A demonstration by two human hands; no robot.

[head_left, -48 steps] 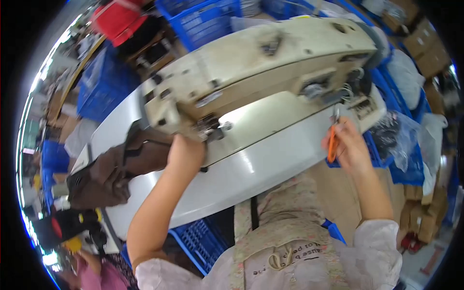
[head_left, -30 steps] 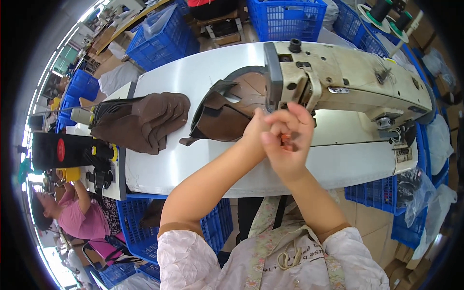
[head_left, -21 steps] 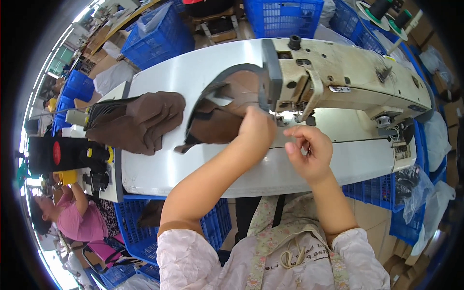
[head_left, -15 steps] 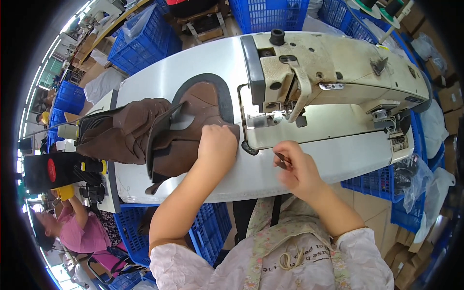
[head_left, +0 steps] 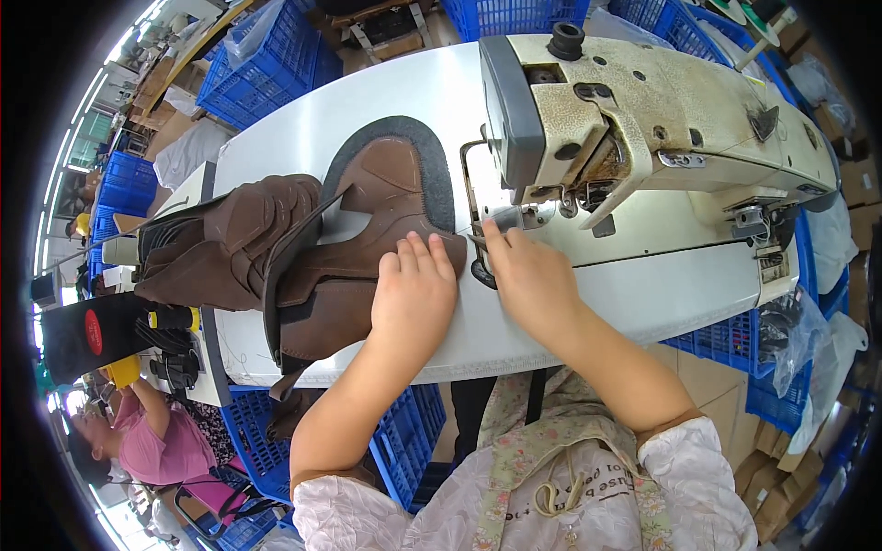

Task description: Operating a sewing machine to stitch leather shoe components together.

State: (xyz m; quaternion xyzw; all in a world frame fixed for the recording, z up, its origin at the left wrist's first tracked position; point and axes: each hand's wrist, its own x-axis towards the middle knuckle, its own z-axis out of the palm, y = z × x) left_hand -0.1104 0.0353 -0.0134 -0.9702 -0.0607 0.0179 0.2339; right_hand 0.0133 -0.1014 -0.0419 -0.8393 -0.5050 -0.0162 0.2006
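That brown leather piece (head_left: 354, 255) looks light and bendy, best held near its edge, where the left hand (head_left: 415, 296) lies loose; I can't tell if the right hand (head_left: 535, 280) grips anything.

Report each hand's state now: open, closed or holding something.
Left hand: open, fingers resting on the brown, curved, stitched leather-like piece.
Right hand: fingertips near the cream metal sewing machine's left end; whether its grip holds anything cannot be told.
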